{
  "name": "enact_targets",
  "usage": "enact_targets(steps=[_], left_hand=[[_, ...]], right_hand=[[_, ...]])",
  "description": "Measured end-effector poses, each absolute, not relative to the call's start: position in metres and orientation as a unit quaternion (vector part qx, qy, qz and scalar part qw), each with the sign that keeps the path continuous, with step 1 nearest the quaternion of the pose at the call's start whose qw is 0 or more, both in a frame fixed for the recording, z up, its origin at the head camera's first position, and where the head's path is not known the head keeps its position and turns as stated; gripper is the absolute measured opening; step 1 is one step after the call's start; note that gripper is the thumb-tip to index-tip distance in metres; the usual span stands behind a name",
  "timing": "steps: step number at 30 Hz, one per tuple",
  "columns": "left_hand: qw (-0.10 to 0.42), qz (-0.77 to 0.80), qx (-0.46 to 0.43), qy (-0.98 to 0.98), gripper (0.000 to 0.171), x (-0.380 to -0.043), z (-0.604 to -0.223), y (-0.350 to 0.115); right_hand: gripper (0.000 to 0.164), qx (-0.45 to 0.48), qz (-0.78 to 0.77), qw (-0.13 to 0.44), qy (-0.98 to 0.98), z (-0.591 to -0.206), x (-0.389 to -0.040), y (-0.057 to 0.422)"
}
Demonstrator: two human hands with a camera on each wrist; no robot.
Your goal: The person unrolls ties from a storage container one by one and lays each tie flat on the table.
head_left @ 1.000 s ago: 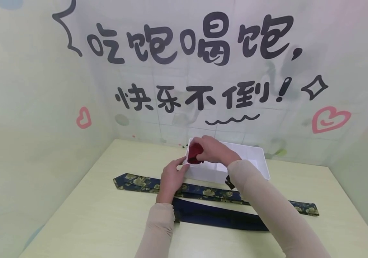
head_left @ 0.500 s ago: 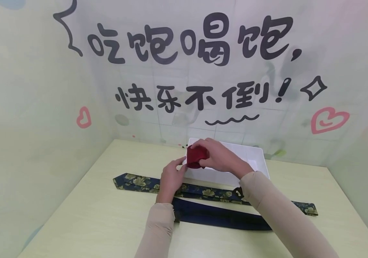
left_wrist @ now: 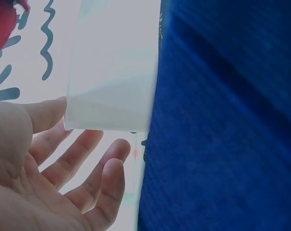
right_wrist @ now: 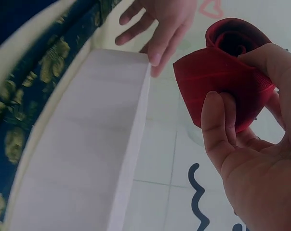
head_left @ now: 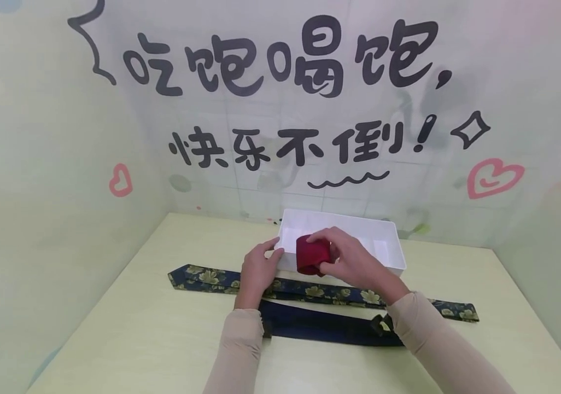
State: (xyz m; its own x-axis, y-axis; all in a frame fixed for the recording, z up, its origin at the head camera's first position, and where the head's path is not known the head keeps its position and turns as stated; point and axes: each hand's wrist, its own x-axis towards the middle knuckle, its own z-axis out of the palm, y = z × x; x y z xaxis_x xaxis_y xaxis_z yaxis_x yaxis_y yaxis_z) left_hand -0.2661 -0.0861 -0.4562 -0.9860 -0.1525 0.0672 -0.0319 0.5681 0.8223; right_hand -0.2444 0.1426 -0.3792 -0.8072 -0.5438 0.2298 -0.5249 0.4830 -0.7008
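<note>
A red necktie rolled into a coil point(head_left: 312, 255) is gripped between the thumb and fingers of my right hand point(head_left: 354, 261). In the head view the roll overlaps the front wall of a white box point(head_left: 387, 264); the right wrist view shows its spiral end and the fingers point(right_wrist: 215, 118) pressed on its side. My left hand point(head_left: 258, 271) holds the box's left end, thumb at the front corner and fingers spread along the end wall. A navy necktie with yellow flowers point(head_left: 206, 277) lies flat before the box, partly under my left wrist. Nearer me lies a plain dark blue necktie point(head_left: 310, 325).
The box stands on a pale wooden table point(head_left: 128, 323), close to the back wall point(head_left: 241, 191) with its black lettering. Dark straps point(head_left: 383, 324) sit at my wrists. Side walls bound the table at left and right.
My right hand has lifted the rolled red necktie from the box's left part and moved it toward me and slightly right. My left hand has stayed on the box. The view has shifted slightly.
</note>
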Motion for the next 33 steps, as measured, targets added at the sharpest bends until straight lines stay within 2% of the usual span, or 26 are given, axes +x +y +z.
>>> enact_targets(steps=[8, 15, 19, 29, 33], left_hand=[[0.06, -0.459, 0.06, -0.884, 0.043, -0.267, -0.457, -0.085], [0.059, -0.46, 0.057, -0.884, 0.043, -0.268, -0.456, -0.085], [0.059, -0.456, 0.053, -0.886, 0.044, -0.269, -0.455, -0.086], [0.056, -0.457, 0.053, -0.886, 0.044, -0.269, -0.453, -0.086], [0.052, -0.46, 0.06, -0.884, 0.044, -0.268, -0.455, -0.085]], right_hand=[[0.051, -0.307, -0.436, 0.023, 0.846, -0.412, -0.213, 0.158], [0.048, -0.263, -0.509, 0.088, 0.815, -0.43, -0.188, 0.165], [0.047, -0.235, -0.517, 0.098, 0.818, -0.435, -0.175, 0.165], [0.052, -0.197, -0.545, 0.177, 0.795, -0.447, -0.147, 0.148], [0.054, -0.202, -0.52, 0.181, 0.81, -0.459, -0.141, 0.143]])
